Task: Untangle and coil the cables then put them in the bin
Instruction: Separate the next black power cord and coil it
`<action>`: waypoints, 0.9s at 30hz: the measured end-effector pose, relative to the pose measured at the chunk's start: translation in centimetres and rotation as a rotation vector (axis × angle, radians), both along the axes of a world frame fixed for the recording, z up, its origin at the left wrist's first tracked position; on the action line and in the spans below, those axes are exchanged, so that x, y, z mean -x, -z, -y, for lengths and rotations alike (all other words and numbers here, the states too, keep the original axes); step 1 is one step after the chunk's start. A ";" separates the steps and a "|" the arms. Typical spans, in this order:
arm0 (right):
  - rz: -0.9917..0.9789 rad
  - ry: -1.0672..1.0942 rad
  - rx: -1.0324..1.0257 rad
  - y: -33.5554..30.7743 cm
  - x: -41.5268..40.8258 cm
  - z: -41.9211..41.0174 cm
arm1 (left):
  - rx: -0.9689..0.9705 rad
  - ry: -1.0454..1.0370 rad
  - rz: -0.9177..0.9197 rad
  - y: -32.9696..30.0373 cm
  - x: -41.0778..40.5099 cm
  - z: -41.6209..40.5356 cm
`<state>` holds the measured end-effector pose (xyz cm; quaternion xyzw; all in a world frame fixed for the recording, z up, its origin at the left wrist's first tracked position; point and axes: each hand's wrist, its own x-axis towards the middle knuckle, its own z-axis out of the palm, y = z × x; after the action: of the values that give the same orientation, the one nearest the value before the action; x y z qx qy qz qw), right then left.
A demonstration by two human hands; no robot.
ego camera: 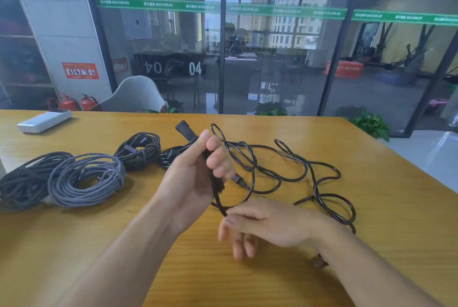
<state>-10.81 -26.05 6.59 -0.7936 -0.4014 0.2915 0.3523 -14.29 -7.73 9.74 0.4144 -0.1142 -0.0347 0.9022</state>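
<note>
left hand [195, 170] fist grips black power cable [270, 170] near connector end | right hand [262, 225] fingers loose, touching strand below | slack sprawls rightward, right hand nearer

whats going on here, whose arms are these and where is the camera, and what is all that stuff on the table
There is no machine here. A person wears a camera on the head, so the single picture looks down at their own two arms. The left hand grips one end of a loose black cable, whose tangled loops sprawl over the wooden table. The right hand is lower, with the cable running in at its fingers; whether it pinches it is unclear. To the left lie three coiled cables: a dark one, a grey braided one and a small black one. A white box-like device lies at the far left.
</note>
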 end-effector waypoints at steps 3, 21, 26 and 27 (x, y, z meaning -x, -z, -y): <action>0.187 0.136 0.110 -0.2 -1.2 1.0 | -0.077 0.117 0.064 -0.2 0.3 -0.3; 0.842 0.924 -0.432 -1.7 -2.6 3.2 | -0.661 0.307 0.024 1.8 0.5 2.5; 0.564 0.730 -0.580 -2.3 -0.6 1.3 | -0.685 0.073 -0.015 2.6 0.0 2.5; 0.448 0.682 -0.585 -2.5 -0.2 1.0 | -0.660 0.037 -0.024 2.7 -0.1 2.4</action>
<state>-10.64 -27.09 9.10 -0.7908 -0.2496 -0.1424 0.5404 -14.16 -10.16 7.06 0.6817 -0.0938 -0.0911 0.7198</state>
